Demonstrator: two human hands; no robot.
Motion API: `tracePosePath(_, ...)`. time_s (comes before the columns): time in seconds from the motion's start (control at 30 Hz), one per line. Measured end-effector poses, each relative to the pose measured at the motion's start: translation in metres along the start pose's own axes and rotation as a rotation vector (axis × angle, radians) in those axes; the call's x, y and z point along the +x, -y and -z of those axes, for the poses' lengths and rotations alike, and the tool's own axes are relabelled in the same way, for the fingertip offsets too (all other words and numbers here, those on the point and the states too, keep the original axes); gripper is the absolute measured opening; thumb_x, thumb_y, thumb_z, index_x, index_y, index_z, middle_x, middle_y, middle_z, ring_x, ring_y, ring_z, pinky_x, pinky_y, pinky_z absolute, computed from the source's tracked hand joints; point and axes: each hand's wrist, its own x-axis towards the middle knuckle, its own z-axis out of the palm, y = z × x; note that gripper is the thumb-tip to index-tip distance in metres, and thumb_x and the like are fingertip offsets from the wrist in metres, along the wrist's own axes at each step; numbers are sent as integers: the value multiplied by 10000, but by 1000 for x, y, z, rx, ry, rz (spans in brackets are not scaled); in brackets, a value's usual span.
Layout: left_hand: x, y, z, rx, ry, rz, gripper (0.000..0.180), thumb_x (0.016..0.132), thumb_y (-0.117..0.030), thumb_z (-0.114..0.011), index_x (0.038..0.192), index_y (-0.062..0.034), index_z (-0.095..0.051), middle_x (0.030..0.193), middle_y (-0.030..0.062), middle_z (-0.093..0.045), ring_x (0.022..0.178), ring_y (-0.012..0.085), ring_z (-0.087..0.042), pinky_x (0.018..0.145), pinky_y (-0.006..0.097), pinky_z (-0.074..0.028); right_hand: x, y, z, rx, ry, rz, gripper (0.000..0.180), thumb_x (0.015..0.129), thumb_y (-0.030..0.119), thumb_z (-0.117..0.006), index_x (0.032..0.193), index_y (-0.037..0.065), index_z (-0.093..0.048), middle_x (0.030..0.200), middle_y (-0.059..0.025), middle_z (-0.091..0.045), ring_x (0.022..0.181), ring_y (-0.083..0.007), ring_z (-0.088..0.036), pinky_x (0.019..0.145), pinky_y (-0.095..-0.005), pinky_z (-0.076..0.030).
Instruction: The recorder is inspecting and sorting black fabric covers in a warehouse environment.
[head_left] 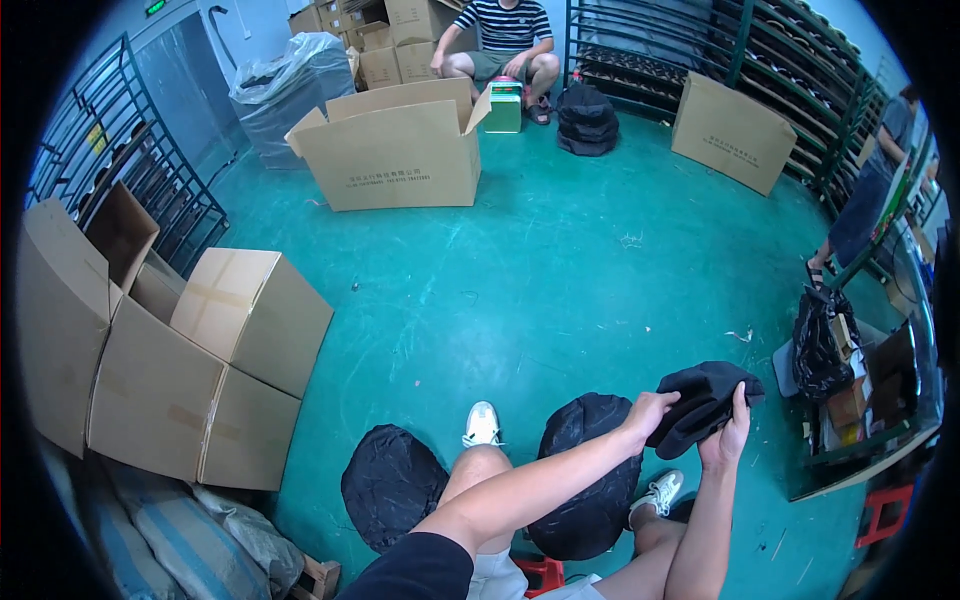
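A black cloth cap (695,400) is held up at the right, in front of my right knee. My left hand (652,415) reaches across and pinches its left edge. My right hand (728,432) grips the right side, thumb up along the cloth and fingers partly hidden behind it. Below my left forearm, a rounded black stack (590,500) of what look like cloth caps stands between my feet. Another rounded black stack (393,487) sits to the left of my left leg.
Cardboard boxes (165,385) and woven sacks (165,525) crowd the left. A large open carton (390,150) stands ahead, near a seated person (500,40) and a black stack (587,120). Shelving racks (790,70), another person (870,190) and a red stool (885,515) are at right.
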Motion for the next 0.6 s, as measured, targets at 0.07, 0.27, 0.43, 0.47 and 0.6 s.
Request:
tracePosePath(0.07, 3, 11, -4, 51, -47, -24, 373, 955, -307, -557, 980, 40, -692, 899, 120, -707, 751, 163, -656, 681, 300, -498, 0, 0, 1, -14, -7, 5, 342, 1030, 310, -459, 1187, 26, -565, 1160, -119, -651, 1051, -263, -637, 957, -417, -498)
tracePosePath(0.27, 9, 36, -5, -69, -120, 218, 354, 970, -344, -520, 1036, -41, -691, 925, 70, -699, 745, 141, -638, 639, 289, -490, 1, -3, -7, -24, -8, 13, 358, 1027, 320, -464, 1178, 12, -566, 1137, -125, -663, 1037, -257, -646, 944, -410, -506)
tracePosePath(0.43, -16, 15, -21, -80, 6, 418, 343, 973, -423, -447, 932, -167, -672, 863, -10, -677, 724, 110, -628, 614, 267, -483, 0, 3, 6, -44, -65, -12, 231, 1009, 246, -518, 1100, 45, -584, 1026, -99, -680, 920, -231, -665, 831, -381, -545)
tracePosePath(0.47, -21, 11, -23, -65, 26, 448, 347, 971, -435, -434, 918, -183, -667, 846, -22, -673, 715, 98, -627, 603, 260, -482, -1, 3, 6, -44, -66, -11, 231, 1009, 246, -518, 1100, 45, -584, 1026, -99, -680, 920, -231, -665, 831, -381, -545)
tracePosePath(0.6, -16, 17, -15, -146, 141, 453, 339, 962, -436, -431, 909, -194, -663, 801, -40, -664, 685, 72, -622, 571, 251, -482, 1, -2, 4, -38, -78, -9, 205, 996, 230, -542, 1088, 51, -585, 1018, -93, -680, 903, -225, -665, 812, -377, -549)
